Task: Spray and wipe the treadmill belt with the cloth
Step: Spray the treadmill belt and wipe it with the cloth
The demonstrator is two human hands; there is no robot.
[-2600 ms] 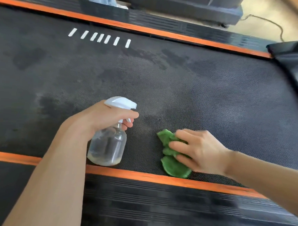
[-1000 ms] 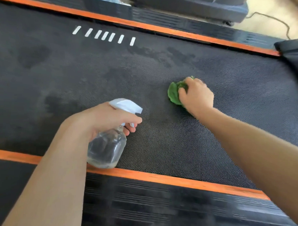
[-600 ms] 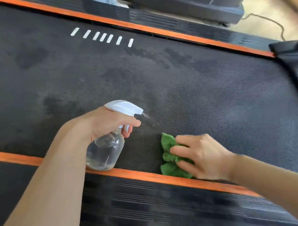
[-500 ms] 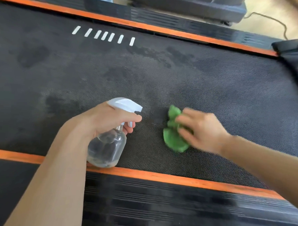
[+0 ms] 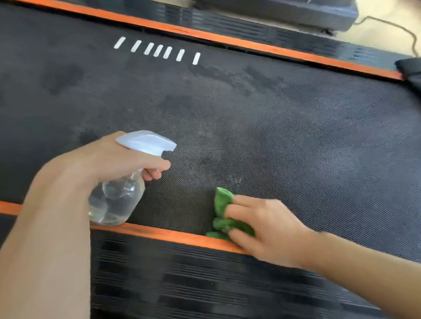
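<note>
The black textured treadmill belt fills the view, with darker damp patches across it. My left hand grips a clear spray bottle with a white trigger head, its nozzle pointing right over the belt's near part. My right hand presses a crumpled green cloth onto the belt right at the near orange edge strip; most of the cloth is hidden under the fingers.
Orange strips border the belt near and far, with ribbed black side rails beyond them. Several white dashes mark the belt at the far side. A black motor cover sits at the right, and a cable lies on the floor.
My right hand swept the cloth away across the belt and back, and now it has pulled it toward me to the near orange edge. The left hand and bottle stayed nearly still.
</note>
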